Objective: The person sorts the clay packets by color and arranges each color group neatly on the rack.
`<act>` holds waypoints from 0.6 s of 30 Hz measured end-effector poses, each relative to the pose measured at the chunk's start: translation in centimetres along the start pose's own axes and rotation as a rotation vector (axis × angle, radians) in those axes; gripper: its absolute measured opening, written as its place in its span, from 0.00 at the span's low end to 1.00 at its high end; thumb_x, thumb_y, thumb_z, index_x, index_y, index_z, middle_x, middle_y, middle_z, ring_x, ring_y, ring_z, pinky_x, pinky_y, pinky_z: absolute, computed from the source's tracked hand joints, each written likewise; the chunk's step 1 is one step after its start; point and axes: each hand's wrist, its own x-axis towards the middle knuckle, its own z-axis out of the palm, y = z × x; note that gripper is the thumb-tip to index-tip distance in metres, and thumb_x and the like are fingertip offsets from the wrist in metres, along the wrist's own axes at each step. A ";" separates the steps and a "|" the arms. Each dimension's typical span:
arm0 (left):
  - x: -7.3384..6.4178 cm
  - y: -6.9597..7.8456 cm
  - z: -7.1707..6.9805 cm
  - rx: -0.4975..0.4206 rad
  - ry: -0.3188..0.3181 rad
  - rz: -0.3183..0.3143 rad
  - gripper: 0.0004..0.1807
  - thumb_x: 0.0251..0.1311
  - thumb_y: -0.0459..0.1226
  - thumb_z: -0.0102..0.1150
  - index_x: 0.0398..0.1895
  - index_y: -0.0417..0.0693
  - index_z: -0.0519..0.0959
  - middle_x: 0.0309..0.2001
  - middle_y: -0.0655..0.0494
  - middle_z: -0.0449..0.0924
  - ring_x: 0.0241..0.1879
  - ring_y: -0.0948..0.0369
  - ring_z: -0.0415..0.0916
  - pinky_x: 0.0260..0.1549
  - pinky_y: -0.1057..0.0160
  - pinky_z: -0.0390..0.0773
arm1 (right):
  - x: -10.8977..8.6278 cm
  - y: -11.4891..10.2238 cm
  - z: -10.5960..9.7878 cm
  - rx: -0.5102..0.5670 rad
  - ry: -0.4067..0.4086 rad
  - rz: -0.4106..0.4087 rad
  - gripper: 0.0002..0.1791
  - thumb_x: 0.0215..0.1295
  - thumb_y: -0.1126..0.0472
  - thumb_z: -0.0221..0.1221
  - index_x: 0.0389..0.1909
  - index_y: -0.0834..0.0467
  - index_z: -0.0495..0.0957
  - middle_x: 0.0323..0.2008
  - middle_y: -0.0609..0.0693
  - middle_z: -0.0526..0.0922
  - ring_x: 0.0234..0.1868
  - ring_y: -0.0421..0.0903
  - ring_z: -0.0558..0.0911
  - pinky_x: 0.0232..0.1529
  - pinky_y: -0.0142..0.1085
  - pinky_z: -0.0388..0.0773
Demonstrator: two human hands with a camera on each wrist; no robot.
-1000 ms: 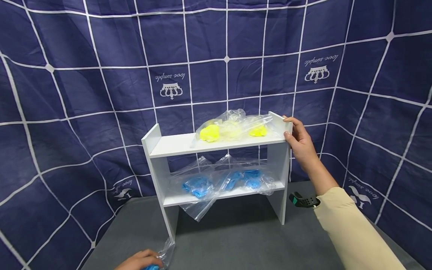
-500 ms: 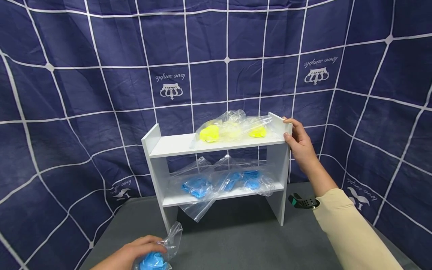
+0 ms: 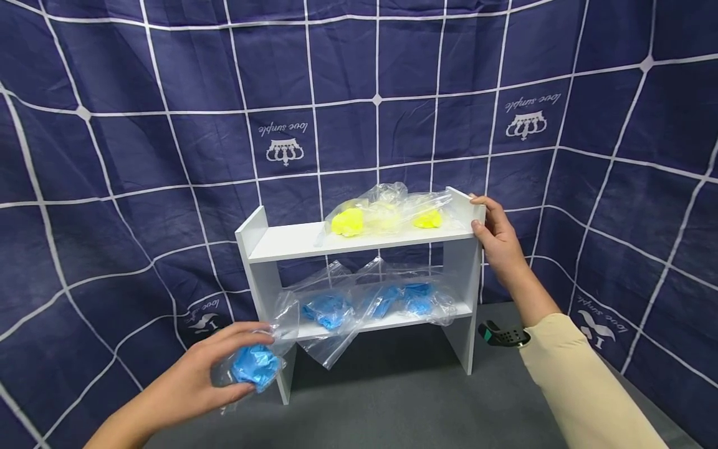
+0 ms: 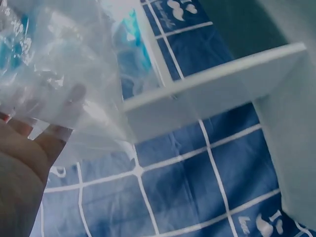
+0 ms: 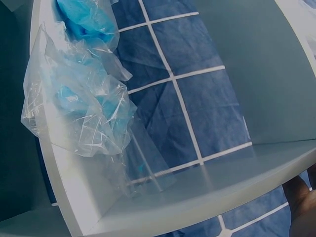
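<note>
In the head view my left hand (image 3: 191,374) holds a clear plastic bag (image 3: 257,366) with a crumpled blue lump inside, between thumb and fingers. The bag is raised off the floor, before the left side panel of a white two-tier shelf unit (image 3: 288,240). From the left wrist, the wrinkled bag (image 4: 64,64) covers most of the fingers. My right hand (image 3: 501,240) grips the top of the unit's right side panel, thumb in front. On the lower shelf lie clear bags with blue contents (image 3: 328,310), overhanging its front edge; the right wrist view shows these bags (image 5: 94,108) too.
Clear bags with bright yellow contents (image 3: 349,222) lie on the top shelf, toward its right. A dark blue cloth (image 3: 348,137) with white grid lines hangs behind and at both sides. Dark grey floor surface (image 3: 392,399) lies under and before the unit.
My left hand has come up from the lower edge of the view, lifting the bag with the blue lump to about lower-shelf height. The right hand stays on the side panel.
</note>
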 end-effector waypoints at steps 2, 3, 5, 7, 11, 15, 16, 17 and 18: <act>1.1 0.1 0.1 0.033 0.019 0.007 0.36 0.43 0.40 0.76 0.59 0.60 0.74 0.63 0.62 0.70 0.55 0.68 0.73 0.43 0.72 0.77 | 0.0 0.0 0.1 0.000 0.002 -0.002 0.21 0.73 0.66 0.45 0.65 0.57 0.60 0.73 0.51 0.59 0.69 0.42 0.63 0.54 0.24 0.64; 1.6 0.1 0.3 0.050 0.025 -0.001 0.36 0.43 0.40 0.77 0.59 0.62 0.73 0.63 0.63 0.70 0.55 0.68 0.74 0.44 0.72 0.77 | 0.0 0.0 0.1 -0.001 0.002 -0.003 0.21 0.73 0.66 0.45 0.65 0.57 0.60 0.73 0.51 0.59 0.69 0.42 0.63 0.54 0.23 0.64; 2.9 0.0 0.7 0.080 0.042 0.002 0.37 0.41 0.39 0.77 0.59 0.63 0.74 0.63 0.63 0.70 0.54 0.64 0.75 0.44 0.68 0.79 | 0.0 0.1 0.1 -0.003 -0.001 -0.004 0.21 0.73 0.66 0.45 0.65 0.58 0.60 0.74 0.51 0.58 0.68 0.41 0.63 0.54 0.24 0.63; 4.1 -0.1 1.3 0.114 0.058 -0.003 0.38 0.40 0.38 0.77 0.59 0.65 0.73 0.63 0.63 0.70 0.56 0.61 0.75 0.44 0.63 0.80 | 0.1 0.1 0.1 -0.001 -0.004 -0.006 0.21 0.74 0.65 0.45 0.65 0.58 0.60 0.74 0.52 0.58 0.68 0.40 0.63 0.54 0.24 0.64; 6.6 -0.5 2.4 0.137 0.061 -0.016 0.37 0.42 0.40 0.76 0.60 0.64 0.73 0.63 0.60 0.70 0.59 0.56 0.73 0.50 0.53 0.79 | 0.1 0.2 0.1 0.009 -0.004 -0.009 0.21 0.74 0.66 0.45 0.65 0.58 0.60 0.73 0.52 0.58 0.68 0.39 0.63 0.54 0.24 0.64; 8.9 -1.1 3.3 0.142 0.043 -0.072 0.36 0.46 0.42 0.75 0.61 0.60 0.73 0.61 0.57 0.71 0.59 0.55 0.72 0.53 0.51 0.77 | 0.1 0.1 0.1 0.009 -0.003 -0.012 0.20 0.74 0.66 0.45 0.65 0.59 0.60 0.73 0.52 0.58 0.68 0.39 0.63 0.54 0.24 0.63; 9.4 -1.3 3.6 0.149 0.038 -0.098 0.35 0.47 0.42 0.74 0.62 0.60 0.72 0.60 0.56 0.71 0.58 0.55 0.73 0.52 0.51 0.78 | 0.1 0.1 0.1 0.010 -0.003 -0.013 0.20 0.74 0.66 0.45 0.65 0.59 0.60 0.73 0.52 0.58 0.68 0.40 0.63 0.54 0.24 0.63; 9.9 -1.5 3.8 0.156 0.036 -0.125 0.35 0.48 0.43 0.73 0.62 0.59 0.72 0.59 0.56 0.72 0.57 0.56 0.73 0.52 0.52 0.78 | 0.0 0.1 0.1 0.009 -0.002 -0.013 0.20 0.74 0.66 0.45 0.65 0.59 0.60 0.73 0.52 0.59 0.68 0.40 0.63 0.54 0.24 0.63; 10.3 -1.7 4.1 0.164 0.038 -0.152 0.35 0.49 0.44 0.73 0.63 0.58 0.72 0.58 0.56 0.72 0.55 0.56 0.73 0.52 0.52 0.78 | 0.0 0.1 0.0 0.008 -0.001 -0.014 0.20 0.74 0.66 0.45 0.65 0.59 0.60 0.73 0.52 0.59 0.68 0.40 0.63 0.54 0.24 0.63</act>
